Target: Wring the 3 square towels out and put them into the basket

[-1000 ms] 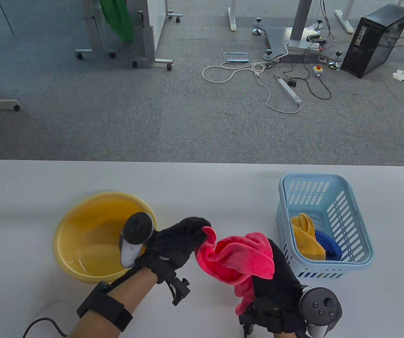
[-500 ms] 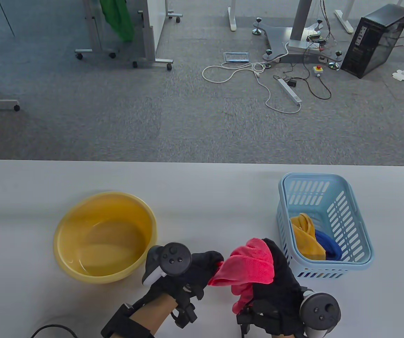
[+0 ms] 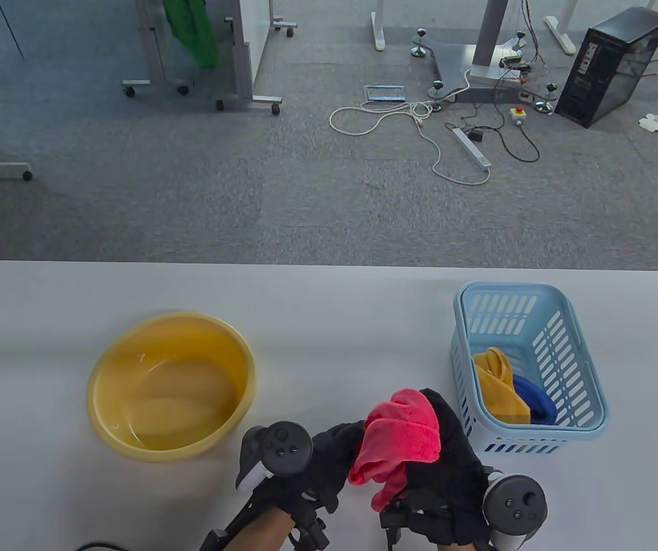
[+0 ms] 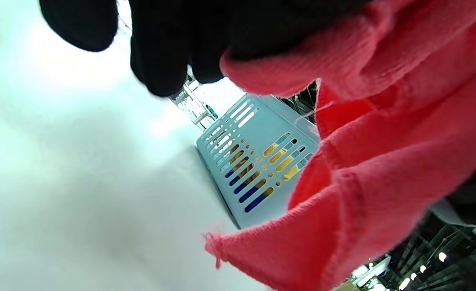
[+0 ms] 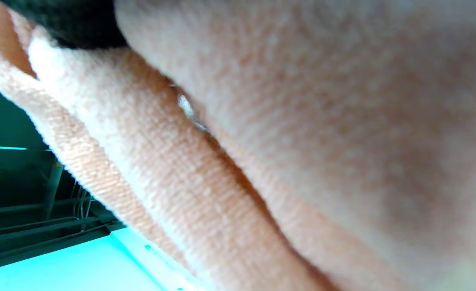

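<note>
Broadly, the white table [image 3: 329, 298] fills the lower half of the table view, with grey carpet beyond it. On the table's left sits a yellow basin [image 3: 171, 385], round and upright, its wet bottom glinting. On the right stands a light blue basket [image 3: 526, 361] with slotted walls; inside it lie a yellow towel [image 3: 498, 387] and a blue towel [image 3: 535, 402], touching each other at the near end. The left wrist view shows the basket's slotted side [image 4: 254, 169] with yellow and blue showing through the slots.

Between basin and basket, close to the table's near edge, both gloved hands meet on a pink towel [image 3: 400, 439], bunched and held above the table. The right hand [image 3: 449, 476] has its fingers clenched round the towel's right part, with cloth hanging below its palm. The left hand [image 3: 317, 465] grips the towel's left end; in the left wrist view its black fingers [image 4: 161, 48] curl over a pink fold [image 4: 383, 141]. The right wrist view is filled with close, pale-looking cloth [image 5: 262, 141], too near to tell more. A tracker [image 3: 277, 450] sits on the left hand's back, and another tracker [image 3: 515, 505] on the right.
</note>
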Available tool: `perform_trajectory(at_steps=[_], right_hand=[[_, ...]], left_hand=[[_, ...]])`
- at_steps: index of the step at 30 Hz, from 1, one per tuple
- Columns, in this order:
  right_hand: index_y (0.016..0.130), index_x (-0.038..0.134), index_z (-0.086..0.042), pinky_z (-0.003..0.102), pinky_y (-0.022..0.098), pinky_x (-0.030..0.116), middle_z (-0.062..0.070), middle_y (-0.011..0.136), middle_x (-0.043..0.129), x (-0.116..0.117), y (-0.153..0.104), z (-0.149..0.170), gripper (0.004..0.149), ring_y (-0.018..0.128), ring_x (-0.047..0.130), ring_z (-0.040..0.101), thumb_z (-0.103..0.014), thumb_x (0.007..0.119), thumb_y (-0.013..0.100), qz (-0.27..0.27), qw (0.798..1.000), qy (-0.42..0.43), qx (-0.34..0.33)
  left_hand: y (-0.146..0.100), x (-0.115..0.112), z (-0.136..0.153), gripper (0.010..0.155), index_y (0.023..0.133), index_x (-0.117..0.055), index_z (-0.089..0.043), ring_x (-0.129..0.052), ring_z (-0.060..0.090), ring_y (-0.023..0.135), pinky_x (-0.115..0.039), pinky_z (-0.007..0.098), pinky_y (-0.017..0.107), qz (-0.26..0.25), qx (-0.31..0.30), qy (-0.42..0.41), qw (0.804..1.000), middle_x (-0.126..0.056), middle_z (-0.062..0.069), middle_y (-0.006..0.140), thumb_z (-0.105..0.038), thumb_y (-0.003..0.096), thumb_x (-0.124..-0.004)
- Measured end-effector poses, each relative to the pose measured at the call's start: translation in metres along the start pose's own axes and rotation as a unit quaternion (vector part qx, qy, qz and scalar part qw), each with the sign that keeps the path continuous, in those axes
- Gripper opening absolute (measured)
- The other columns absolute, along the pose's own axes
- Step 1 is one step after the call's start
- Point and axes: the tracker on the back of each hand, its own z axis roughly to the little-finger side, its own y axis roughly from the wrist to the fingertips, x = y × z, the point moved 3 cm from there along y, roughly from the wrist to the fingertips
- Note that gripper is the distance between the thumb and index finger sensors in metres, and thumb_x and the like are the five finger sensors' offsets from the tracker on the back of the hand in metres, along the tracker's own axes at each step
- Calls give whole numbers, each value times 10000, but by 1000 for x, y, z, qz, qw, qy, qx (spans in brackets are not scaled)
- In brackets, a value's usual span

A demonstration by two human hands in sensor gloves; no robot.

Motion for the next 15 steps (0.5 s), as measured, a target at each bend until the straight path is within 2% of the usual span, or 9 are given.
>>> perform_trajectory(at_steps=[2, 4, 6, 8, 11, 13, 15], right_hand=[[1027, 616, -178, 566, 683, 716, 69, 834, 861, -2, 0, -1, 574, 602, 974, 225, -381, 870, 553, 4, 1000, -6, -1], [1029, 615, -183, 569, 687, 710, 68, 840, 857, -5, 0, -2, 567, 611, 970, 229, -378, 865, 558, 7, 1000, -10, -1], [1031, 614, -190, 574, 690, 703, 71, 850, 849, -7, 0, -2, 563, 622, 966, 235, -375, 862, 561, 9, 1000, -9, 2], [1035, 610, -196, 580, 695, 693, 74, 865, 837, -8, 1, -2, 560, 640, 959, 243, -371, 859, 565, 13, 1000, -9, 6], [1039, 603, -202, 589, 702, 679, 77, 884, 824, -10, 1, -1, 559, 669, 949, 254, -365, 856, 567, 17, 1000, -17, 7], [1040, 604, -204, 594, 703, 674, 78, 893, 819, -11, 1, -1, 560, 679, 945, 260, -366, 856, 568, 18, 1000, -20, 10], [1038, 614, -211, 600, 704, 668, 85, 899, 817, -11, 2, -1, 554, 683, 945, 269, -366, 860, 566, 18, 1000, -17, 14]], left_hand=[[-1, 4, 4, 637, 1143, -582, -278, -687, 475, 1013, -576, 715, 652, 29, 10, -23, 999, -565, 173, 1164, -206, 549, -801], [-3, 10, 4, 682, 1156, -548, -275, -606, 497, 1048, -543, 730, 661, 19, 6, -44, 999, -485, 182, 1187, -193, 537, -822], [-4, 16, 3, 734, 1169, -500, -283, -516, 506, 1083, -506, 742, 673, 30, 0, -57, 998, -398, 185, 1208, -196, 528, -845], [-5, 20, 2, 802, 1183, -422, -286, -389, 516, 1111, -443, 758, 689, 63, 1, -67, 996, -292, 185, 1219, -198, 522, -866], [-6, 22, -1, 876, 1190, -345, -310, -238, 525, 1125, -347, 783, 698, 140, 7, -73, 987, -191, 173, 1225, -175, 514, -886], [-7, 22, -5, 923, 1191, -274, -330, -122, 519, 1120, -268, 788, 702, 193, 15, -58, 979, -115, 169, 1221, -218, 533, -911], [-8, 24, -11, 992, 1189, -243, -318, -115, 524, 1117, -267, 791, 698, 171, 5, -42, 984, -102, 175, 1217, -338, 518, -973]])
